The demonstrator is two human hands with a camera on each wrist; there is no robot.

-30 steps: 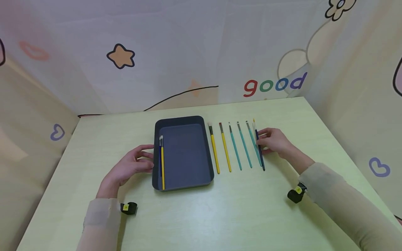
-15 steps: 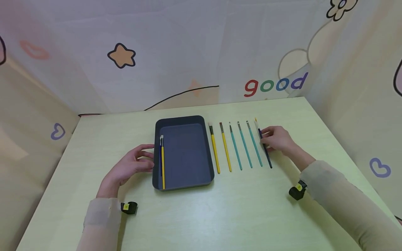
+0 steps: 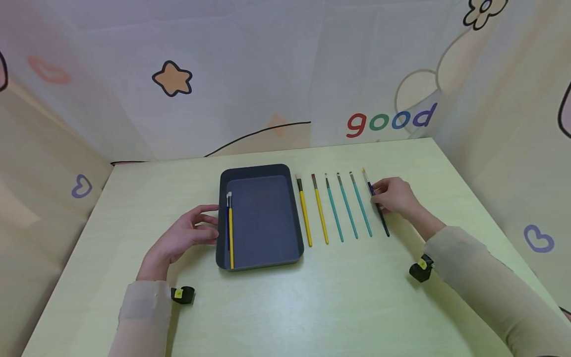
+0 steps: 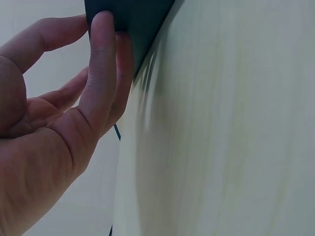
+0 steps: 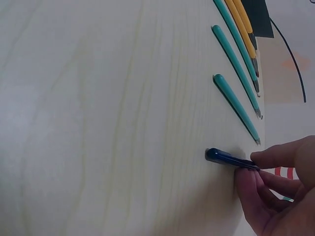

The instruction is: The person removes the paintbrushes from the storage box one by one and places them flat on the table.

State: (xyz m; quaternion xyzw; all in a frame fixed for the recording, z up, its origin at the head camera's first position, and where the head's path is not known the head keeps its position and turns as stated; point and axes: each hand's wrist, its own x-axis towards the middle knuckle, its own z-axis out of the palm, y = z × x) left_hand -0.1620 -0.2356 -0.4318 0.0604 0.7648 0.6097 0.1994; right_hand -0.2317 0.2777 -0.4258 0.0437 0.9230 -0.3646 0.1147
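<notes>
My right hand (image 3: 394, 195) pinches a dark blue paintbrush (image 3: 381, 215) between thumb and fingers, at the right end of a row of brushes. In the right wrist view, the rounded handle end of this brush (image 5: 216, 155) points away from the fingertips, low over the table. My left hand (image 3: 189, 230) touches the left wall of a dark grey tray (image 3: 267, 218) with its fingertips. From the left wrist, the fingers and thumb lie against the outside of the tray wall (image 4: 142, 19). Inside the tray, a yellow brush (image 3: 231, 238) lies beside a dark blue one, along the left side.
Between tray and right hand lie two yellow brushes (image 3: 305, 210) and three teal brushes (image 3: 347, 206), spaced apart, bristles away from the person. A printed cloth (image 3: 250, 84) encloses the pale wooden table (image 3: 285, 307) at the back and sides.
The right hand has shifted slightly right with the dark blue brush, away from the rightmost teal one. That brush's handle end has swung right. The left hand and tray have stayed put.
</notes>
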